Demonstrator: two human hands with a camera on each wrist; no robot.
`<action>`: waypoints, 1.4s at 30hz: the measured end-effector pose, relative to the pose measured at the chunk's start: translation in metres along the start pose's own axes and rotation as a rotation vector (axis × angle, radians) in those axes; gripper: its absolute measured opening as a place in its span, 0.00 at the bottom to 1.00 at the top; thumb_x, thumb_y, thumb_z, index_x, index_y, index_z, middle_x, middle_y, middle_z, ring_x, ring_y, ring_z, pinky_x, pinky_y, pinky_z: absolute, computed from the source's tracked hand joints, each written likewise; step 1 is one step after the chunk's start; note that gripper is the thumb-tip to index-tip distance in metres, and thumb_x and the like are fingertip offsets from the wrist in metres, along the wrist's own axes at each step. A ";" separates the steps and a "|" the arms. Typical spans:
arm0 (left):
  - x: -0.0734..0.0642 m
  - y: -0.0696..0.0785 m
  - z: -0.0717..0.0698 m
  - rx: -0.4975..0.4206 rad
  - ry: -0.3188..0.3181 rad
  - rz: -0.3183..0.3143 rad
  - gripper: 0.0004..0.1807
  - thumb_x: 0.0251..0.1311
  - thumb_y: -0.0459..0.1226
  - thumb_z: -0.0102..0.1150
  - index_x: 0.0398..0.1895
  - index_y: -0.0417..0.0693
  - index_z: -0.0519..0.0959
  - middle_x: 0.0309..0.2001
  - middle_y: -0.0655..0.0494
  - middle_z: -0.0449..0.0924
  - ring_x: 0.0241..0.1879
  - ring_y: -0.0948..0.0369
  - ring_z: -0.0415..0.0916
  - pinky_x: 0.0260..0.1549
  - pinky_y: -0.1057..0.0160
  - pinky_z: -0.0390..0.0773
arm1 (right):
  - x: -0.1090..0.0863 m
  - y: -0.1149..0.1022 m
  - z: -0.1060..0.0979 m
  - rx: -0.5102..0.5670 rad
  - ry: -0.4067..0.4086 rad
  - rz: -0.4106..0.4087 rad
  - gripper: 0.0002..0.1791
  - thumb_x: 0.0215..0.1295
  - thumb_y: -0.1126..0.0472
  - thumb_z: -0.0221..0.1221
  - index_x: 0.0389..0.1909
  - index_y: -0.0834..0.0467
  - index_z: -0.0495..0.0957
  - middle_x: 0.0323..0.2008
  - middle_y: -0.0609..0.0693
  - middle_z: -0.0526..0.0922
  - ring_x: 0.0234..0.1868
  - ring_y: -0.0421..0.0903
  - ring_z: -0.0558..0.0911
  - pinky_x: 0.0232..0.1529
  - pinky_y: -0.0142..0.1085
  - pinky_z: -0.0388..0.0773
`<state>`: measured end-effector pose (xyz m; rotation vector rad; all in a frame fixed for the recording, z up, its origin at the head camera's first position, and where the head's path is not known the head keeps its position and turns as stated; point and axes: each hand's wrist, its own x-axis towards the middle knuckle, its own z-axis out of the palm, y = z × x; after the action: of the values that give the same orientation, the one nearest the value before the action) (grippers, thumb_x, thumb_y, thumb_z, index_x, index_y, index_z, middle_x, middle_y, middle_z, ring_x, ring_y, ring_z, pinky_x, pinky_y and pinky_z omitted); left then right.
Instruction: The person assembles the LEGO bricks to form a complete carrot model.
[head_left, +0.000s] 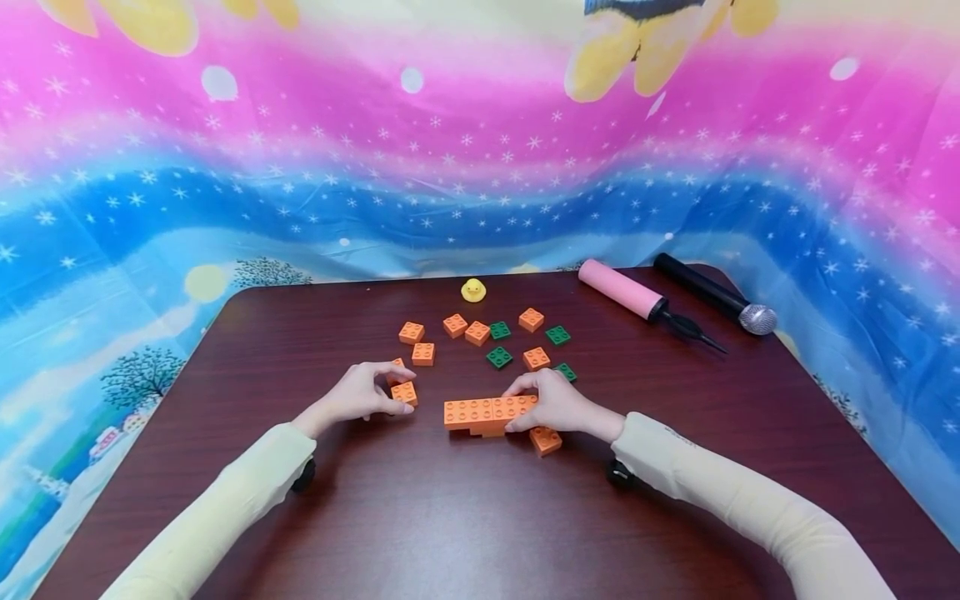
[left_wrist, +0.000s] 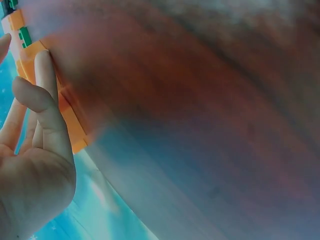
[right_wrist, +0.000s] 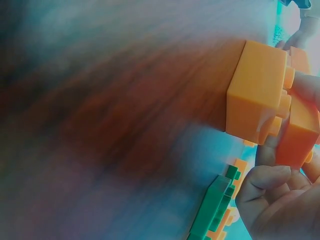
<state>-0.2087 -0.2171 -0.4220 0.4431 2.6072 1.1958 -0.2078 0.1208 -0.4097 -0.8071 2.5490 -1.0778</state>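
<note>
My left hand (head_left: 358,392) is around a small square orange brick (head_left: 403,393), thumb on the near side and forefinger beyond it; the fingertips stand apart. Behind those fingers another orange brick (head_left: 397,367) is partly hidden. My right hand (head_left: 555,404) grips the right end of a long orange brick bar (head_left: 480,411), made of two studded bricks end to end with a smaller piece beneath. Below that hand a loose orange brick (head_left: 546,441) lies on the table, large in the right wrist view (right_wrist: 255,90), with the held bar (right_wrist: 298,132) beside it.
Several orange bricks (head_left: 423,354) and green bricks (head_left: 498,357) lie scattered beyond the hands. A yellow toy duck (head_left: 473,291) sits farther back. At the back right lie a pink hand pump (head_left: 622,289) and a microphone (head_left: 712,293) on the brown table (head_left: 420,517).
</note>
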 end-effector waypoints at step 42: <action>0.001 0.064 0.018 -0.133 -0.038 0.189 0.28 0.47 0.34 0.72 0.53 0.36 0.75 0.48 0.40 0.80 0.17 0.62 0.74 0.17 0.53 0.78 | 0.002 0.000 0.000 -0.007 -0.003 -0.002 0.20 0.46 0.54 0.74 0.42 0.52 0.84 0.43 0.45 0.85 0.45 0.42 0.77 0.48 0.41 0.73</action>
<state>-0.1923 -0.1651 -0.3845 0.6908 2.4800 1.3947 -0.2091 0.1201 -0.4094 -0.8123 2.5510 -1.0680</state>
